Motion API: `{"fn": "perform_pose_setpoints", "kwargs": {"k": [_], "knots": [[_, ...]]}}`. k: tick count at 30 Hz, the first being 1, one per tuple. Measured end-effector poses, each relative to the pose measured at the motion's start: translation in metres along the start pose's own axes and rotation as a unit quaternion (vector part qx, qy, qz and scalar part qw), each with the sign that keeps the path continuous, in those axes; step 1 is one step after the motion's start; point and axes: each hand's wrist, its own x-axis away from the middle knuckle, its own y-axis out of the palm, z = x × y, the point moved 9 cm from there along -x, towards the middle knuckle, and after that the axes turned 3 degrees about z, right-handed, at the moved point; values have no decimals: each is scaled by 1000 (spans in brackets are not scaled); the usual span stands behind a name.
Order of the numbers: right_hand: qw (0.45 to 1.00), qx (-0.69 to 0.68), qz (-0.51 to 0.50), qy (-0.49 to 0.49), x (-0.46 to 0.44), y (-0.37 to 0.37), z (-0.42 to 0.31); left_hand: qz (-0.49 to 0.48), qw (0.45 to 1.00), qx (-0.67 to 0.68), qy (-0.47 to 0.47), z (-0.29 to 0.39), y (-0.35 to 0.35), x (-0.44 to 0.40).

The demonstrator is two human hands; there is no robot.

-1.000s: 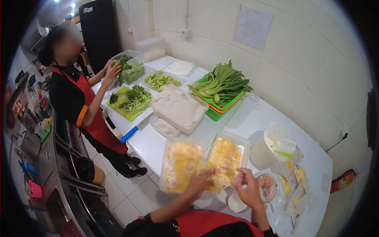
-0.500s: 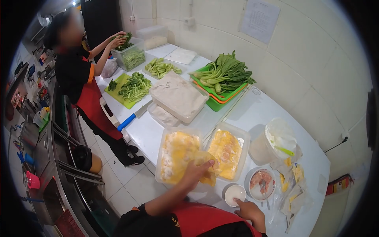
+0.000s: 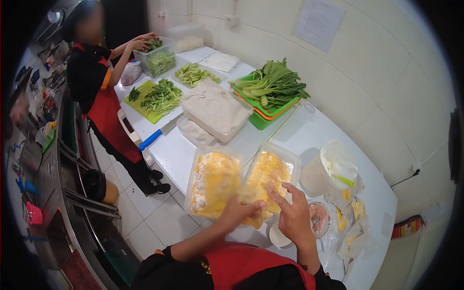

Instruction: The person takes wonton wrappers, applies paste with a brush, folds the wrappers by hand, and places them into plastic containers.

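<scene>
My left hand (image 3: pixel 236 211) pinches a thin yellow dough wrapper (image 3: pixel 254 221), which hangs over the near edges of two plastic tubs. My right hand (image 3: pixel 296 220) is close to the wrapper on its right, fingers apart and stretched toward it; whether a fingertip touches it is hard to tell. Behind them, the left tub (image 3: pixel 190 193) and right tub (image 3: pixel 296 170) hold floured yellow pieces. A small white bowl (image 3: pixel 276 238) sits beneath my right hand, partly covered by it. Just right of that hand is a bowl of pink minced filling (image 3: pixel 319 216), with a utensil in it.
A flour bucket (image 3: pixel 316 176) with a green handle and torn wrapper packaging (image 3: pixel 355 227) lie to the right. Leafy greens (image 3: pixel 275 84) fill stacked baskets behind a flour-filled tub (image 3: pixel 217 106). A blue-handled knife (image 3: pixel 153 137) lies left, near a co-worker (image 3: pixel 104 92) handling cut greens.
My right hand has left the small white bowl and risen up and left toward the wrapper. My left hand still holds the wrapper. The camera view has shifted slightly.
</scene>
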Motion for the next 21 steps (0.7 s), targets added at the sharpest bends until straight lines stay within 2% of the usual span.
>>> {"fn": "perform_pose_setpoints", "kwargs": {"k": [1, 4, 5, 7, 10, 13, 16, 17, 21], "knots": [[1000, -1, 7, 0, 0, 1, 2, 0, 1000, 7, 0, -2, -1, -1], [989, -145, -11, 26, 0, 20, 16, 8, 999, 51, -17, -7, -4, -1], [955, -282, -15, 95, 6, 34, 29, 12, 997, 68, -24, -8, -5, -1], [817, -534, -21, 216, 21, 65, 43, 41, 992, 117, -1, -12, -10, -5], [788, -524, 35, 320, 39, 78, 49, 57, 983, 176, 7, -17, -12, -8], [717, -581, 176, 343, 39, 71, 54, 27, 965, 258, -26, -25, -2, -8], [701, -600, 187, 338, 39, 64, 56, -48, 936, 338, -90, -27, 14, -6], [723, -594, 141, 323, 36, 62, 55, -79, 922, 361, -113, -27, 20, -5], [811, -530, -15, 245, 24, 38, 51, -99, 968, 215, -77, -24, 15, -3]]}}
